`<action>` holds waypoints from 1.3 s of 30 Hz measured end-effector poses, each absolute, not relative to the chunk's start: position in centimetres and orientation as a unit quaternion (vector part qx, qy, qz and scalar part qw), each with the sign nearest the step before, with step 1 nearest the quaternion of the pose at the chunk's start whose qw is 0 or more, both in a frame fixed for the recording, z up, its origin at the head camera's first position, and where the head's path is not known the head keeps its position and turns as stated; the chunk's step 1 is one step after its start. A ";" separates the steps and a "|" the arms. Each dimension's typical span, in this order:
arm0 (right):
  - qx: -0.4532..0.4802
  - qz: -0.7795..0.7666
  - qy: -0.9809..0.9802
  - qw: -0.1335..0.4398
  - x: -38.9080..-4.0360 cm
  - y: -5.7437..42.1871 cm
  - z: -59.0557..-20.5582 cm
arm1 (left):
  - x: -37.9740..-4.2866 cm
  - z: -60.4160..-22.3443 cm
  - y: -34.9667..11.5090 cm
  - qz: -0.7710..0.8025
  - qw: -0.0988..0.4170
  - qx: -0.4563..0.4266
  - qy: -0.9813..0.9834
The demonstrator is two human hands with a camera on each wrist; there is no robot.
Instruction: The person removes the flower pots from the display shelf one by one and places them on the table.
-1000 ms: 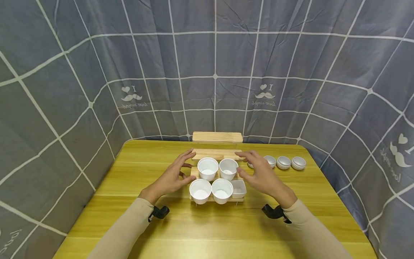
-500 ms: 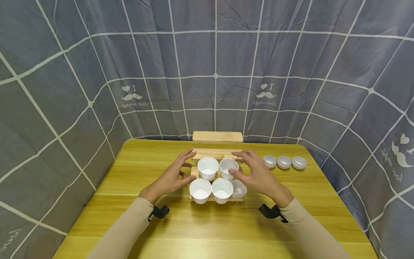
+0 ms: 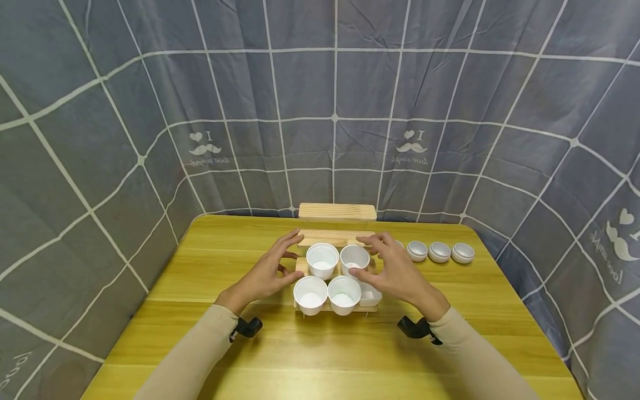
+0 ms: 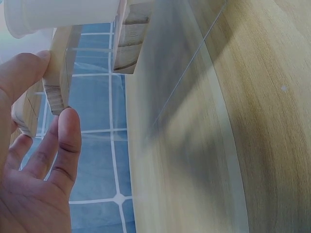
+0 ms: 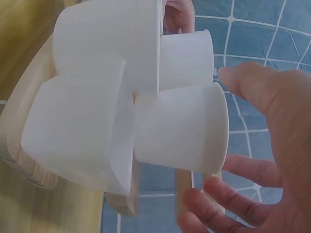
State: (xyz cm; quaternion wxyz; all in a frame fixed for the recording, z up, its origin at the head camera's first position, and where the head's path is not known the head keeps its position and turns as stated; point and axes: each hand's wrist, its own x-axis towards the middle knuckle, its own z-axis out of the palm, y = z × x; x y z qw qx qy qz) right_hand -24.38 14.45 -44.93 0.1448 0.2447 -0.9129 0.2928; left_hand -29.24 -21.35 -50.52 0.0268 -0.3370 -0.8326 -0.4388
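A small stepped wooden stand [image 3: 336,238] holds several white cups in two rows. My left hand [image 3: 262,275] is at the stand's left side. In the left wrist view its thumb and forefinger pinch the end of a wooden slat [image 4: 57,82]. My right hand [image 3: 400,275] hovers around the back right cup [image 3: 354,259], thumb over the near rim. In the right wrist view the right fingers [image 5: 252,170] are spread near that cup's rim, and contact is unclear. A translucent square tub [image 3: 370,294] sits at the front right, partly hidden by the right hand.
Stacks of small white bowls [image 3: 439,251] stand on the table to the right. Two cups, front left [image 3: 310,294] and front right [image 3: 344,294], and one back left [image 3: 322,260] fill the stand. A tiled-pattern curtain [image 3: 305,144] surrounds the table [image 3: 320,355].
My right hand has shifted left, its thumb moving from beside the back right cup to over its near rim. The left hand stays at the stand.
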 end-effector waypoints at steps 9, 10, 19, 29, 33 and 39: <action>0.244 0.286 -0.915 0.147 -24.5 14.2 -45.2 | -29.3 -50.6 -21.4 -0.435 0.033 -0.342 -0.832; 0.244 0.284 -0.915 0.148 -24.6 14.2 -45.2 | -29.3 -50.6 -21.4 -0.436 0.031 -0.340 -0.833; 0.240 0.279 -0.918 0.150 -24.4 14.0 -45.4 | -29.2 -50.7 -21.4 -0.439 0.038 -0.345 -0.829; 0.239 0.273 -0.918 0.156 -24.5 13.8 -45.7 | -29.3 -50.8 -21.4 -0.440 0.043 -0.348 -0.827; 0.244 0.275 -0.916 0.163 -24.6 13.8 -45.9 | -29.3 -50.9 -21.4 -0.437 0.046 -0.350 -0.827; 0.243 0.281 -0.914 0.163 -24.7 13.7 -46.0 | -29.2 -50.9 -21.4 -0.441 0.041 -0.347 -0.827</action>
